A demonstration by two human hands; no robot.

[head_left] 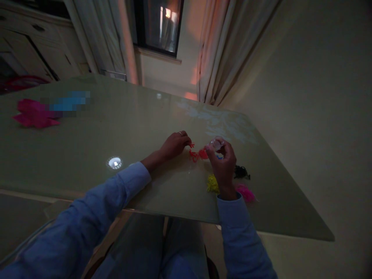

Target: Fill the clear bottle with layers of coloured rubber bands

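My left hand point(176, 144) is closed, its fingertips pinching stringy red pieces that look like small rubber bands. More red bands point(193, 155) lie on the table just below those fingertips. My right hand point(224, 162) grips a small clear container point(216, 144), tilted toward the left, with a red clump point(203, 154) at its lower left side. Around the right wrist lie a yellow pile point(213, 183), a black pile point(241, 172) and a pink pile point(245, 193) of similar strands. A bit of blue point(219, 157) shows behind the right hand, mostly hidden.
The glossy table point(168, 186) reflects a ceiling light. At its far left lies a crumpled magenta bag or cloth point(35, 113) beside a blurred blue item point(69, 101). Behind the table are curtains point(216, 50), a window and a cabinet point(43, 46). A wall stands to the right.
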